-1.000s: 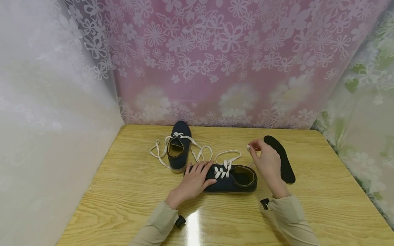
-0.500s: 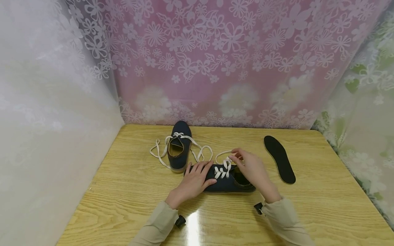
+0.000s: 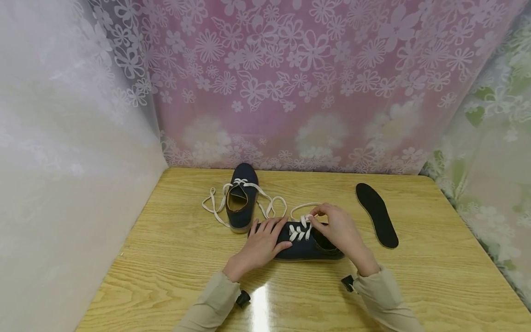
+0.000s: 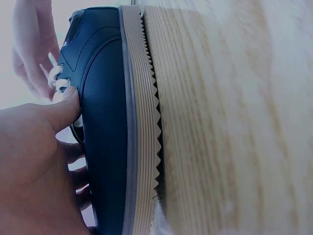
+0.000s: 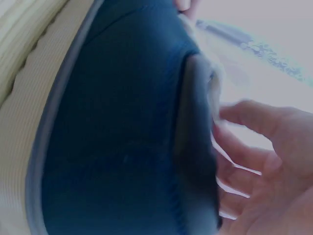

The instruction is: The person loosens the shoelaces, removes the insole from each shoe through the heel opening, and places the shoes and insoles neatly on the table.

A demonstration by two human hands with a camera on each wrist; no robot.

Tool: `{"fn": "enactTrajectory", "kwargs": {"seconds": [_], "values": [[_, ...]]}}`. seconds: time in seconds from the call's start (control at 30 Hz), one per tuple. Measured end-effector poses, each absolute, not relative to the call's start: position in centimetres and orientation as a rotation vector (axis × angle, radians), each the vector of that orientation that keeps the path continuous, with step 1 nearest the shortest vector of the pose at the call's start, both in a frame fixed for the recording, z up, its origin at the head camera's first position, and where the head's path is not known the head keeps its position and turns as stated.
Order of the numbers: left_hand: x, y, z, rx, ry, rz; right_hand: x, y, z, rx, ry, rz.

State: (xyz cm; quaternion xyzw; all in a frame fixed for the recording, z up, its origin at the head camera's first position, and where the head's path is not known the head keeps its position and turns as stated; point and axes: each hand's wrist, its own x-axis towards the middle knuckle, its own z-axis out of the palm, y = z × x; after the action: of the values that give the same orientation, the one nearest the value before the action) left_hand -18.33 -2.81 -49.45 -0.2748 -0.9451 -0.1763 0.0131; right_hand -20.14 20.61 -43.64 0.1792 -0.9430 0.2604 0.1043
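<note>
A dark navy shoe [image 3: 299, 250] with a pale ridged sole [image 4: 142, 107] lies sideways on the table in the head view, toe to the left. My left hand [image 3: 260, 249] holds its front part, fingers over the top and thumb on the near side by the lacing. My right hand [image 3: 341, 233] is over the shoe's opening and pinches the white shoelace [image 3: 304, 221] between thumb and forefinger near the top eyelets. That hand partly hides the opening and heel. In the right wrist view the lace is blurred at the fingertips [image 5: 234, 113].
A second navy shoe [image 3: 244, 221] stands behind on the left, its loose white laces [image 3: 213, 210] trailing to both sides. A black insole [image 3: 377, 216] lies at the right on the wooden table [image 3: 166, 267]. Floral curtains [image 3: 265, 83] enclose the back and sides.
My right hand has come left from beside the insole to the top of the shoe's lacing, uncovering the whole insole. My left hand and both shoes stay in place.
</note>
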Motion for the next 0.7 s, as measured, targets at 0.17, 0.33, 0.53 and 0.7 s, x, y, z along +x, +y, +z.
{"fn": "enactTrajectory", "kwargs": {"seconds": [0.17,0.33,0.53,0.7], "values": [[-18.3,-2.8,-49.4,-0.852,-2.955,-0.560,-19.9,20.7,-43.0,0.537,-2.714,1.199],[-18.3,-2.8,-49.4,-0.851,-2.955,-0.561,-19.9,20.9,-42.7,0.609,-2.641,1.567],[-18.2,-2.9,-49.3,-0.852,-2.955,-0.567,-19.8,21.1,-42.4,0.729,-2.250,2.034],[-18.2,-2.9,-49.2,-0.859,-2.946,-0.567,-19.5,21.3,-41.9,0.835,-2.102,1.985]]}}
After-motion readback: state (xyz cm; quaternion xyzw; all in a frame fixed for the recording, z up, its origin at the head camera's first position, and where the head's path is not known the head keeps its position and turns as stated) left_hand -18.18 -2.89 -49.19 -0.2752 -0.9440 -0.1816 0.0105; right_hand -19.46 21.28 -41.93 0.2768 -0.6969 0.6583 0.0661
